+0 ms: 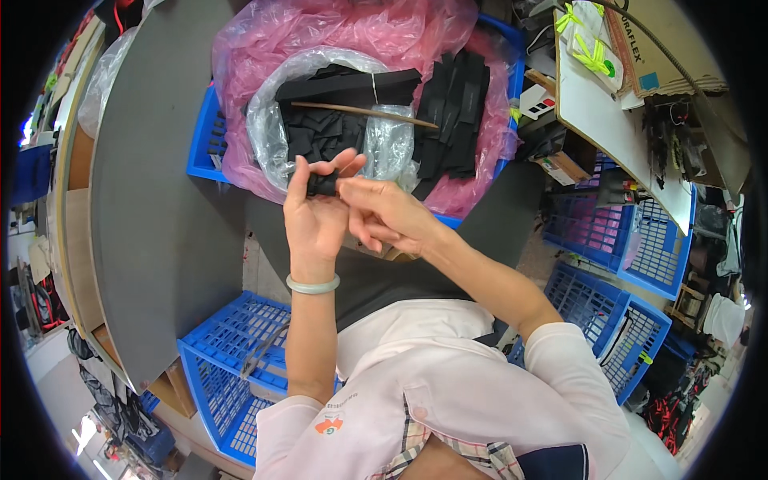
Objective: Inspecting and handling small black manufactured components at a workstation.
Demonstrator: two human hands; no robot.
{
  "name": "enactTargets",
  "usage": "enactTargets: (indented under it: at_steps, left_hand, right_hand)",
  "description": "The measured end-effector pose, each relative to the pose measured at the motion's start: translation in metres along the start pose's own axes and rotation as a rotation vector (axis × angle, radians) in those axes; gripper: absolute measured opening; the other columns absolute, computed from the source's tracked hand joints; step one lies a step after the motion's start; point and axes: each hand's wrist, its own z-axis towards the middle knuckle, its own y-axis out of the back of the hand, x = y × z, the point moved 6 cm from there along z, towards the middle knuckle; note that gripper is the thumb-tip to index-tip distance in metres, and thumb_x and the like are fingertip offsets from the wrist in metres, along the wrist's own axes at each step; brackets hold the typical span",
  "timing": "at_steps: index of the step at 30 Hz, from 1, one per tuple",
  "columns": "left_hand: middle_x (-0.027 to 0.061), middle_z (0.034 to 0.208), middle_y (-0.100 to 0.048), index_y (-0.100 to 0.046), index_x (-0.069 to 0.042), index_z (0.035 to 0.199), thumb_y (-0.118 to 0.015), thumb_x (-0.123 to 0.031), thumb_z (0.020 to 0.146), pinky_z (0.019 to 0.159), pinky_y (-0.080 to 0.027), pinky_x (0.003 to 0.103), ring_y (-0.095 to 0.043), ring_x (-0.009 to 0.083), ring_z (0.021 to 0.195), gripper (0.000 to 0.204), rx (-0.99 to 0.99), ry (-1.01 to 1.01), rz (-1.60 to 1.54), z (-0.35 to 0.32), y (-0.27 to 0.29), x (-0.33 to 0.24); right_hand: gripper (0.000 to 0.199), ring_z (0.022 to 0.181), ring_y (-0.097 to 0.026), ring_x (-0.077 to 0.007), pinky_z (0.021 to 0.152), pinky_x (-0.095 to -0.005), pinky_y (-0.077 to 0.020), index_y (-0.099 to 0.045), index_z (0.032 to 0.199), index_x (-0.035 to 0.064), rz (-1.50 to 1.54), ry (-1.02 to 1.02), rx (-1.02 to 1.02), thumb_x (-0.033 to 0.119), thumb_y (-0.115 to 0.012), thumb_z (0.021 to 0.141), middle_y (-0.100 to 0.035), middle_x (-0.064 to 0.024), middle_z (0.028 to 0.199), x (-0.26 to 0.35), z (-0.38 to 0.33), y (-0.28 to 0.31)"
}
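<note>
Black fabric piece (322, 185): in front of you, between your two hands, just short of the near edge of the clear bag. It looks small and folded or rolled; visible long axis roughly left to right, across your left fingers.

Left hand (318, 222): palm up, under and around the piece, thumb standing apart, fingers partly bent. Cannot tell whether it grips or only supports.

Right hand (390, 210): comes in from the right, thumb and forefinger apparently pinched on the piece's right end. Both hands equally near; key relation is your right fingertips meeting that end, in line with the long axis.

Beyond: clear bag (265, 120) of black pieces (316, 132), wooden stick (364, 110) lying crosswise above them; black strips (454, 112) to the right, running away from you.
</note>
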Motion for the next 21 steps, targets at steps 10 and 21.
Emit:
enactTargets:
  at_steps: [10,21]
  left_hand:
    - [0.012,0.071,-0.063,-0.055,-0.006,0.068,-0.058,-0.022,0.09,0.096,-0.041,0.041,-0.061,0.0334,0.099,0.028,-0.186,-0.125,0.012,-0.002,0.015,-0.009]
    - [0.0228,0.109,-0.061,-0.056,-0.004,0.077,-0.054,-0.03,0.092,0.1,-0.038,0.039,-0.053,0.0295,0.112,0.03,-0.16,0.117,0.25,0.014,0.041,0.005]
  right_hand:
    - [0.008,0.044,-0.058,-0.0208,0.04,-0.0332,-0.0422,-0.064,0.085,0.0077,-0.911,0.592,-0.3,0.009,-0.057,0.081,-0.058,-0.0088,0.053,0.012,-0.011,-0.007]
    - [0.027,0.064,-0.063,-0.0347,0.053,-0.0458,-0.0478,-0.059,0.103,0.0118,-1.324,0.617,-0.455,0.011,-0.055,0.076,-0.064,-0.0144,0.071,0.002,0.023,0.005]
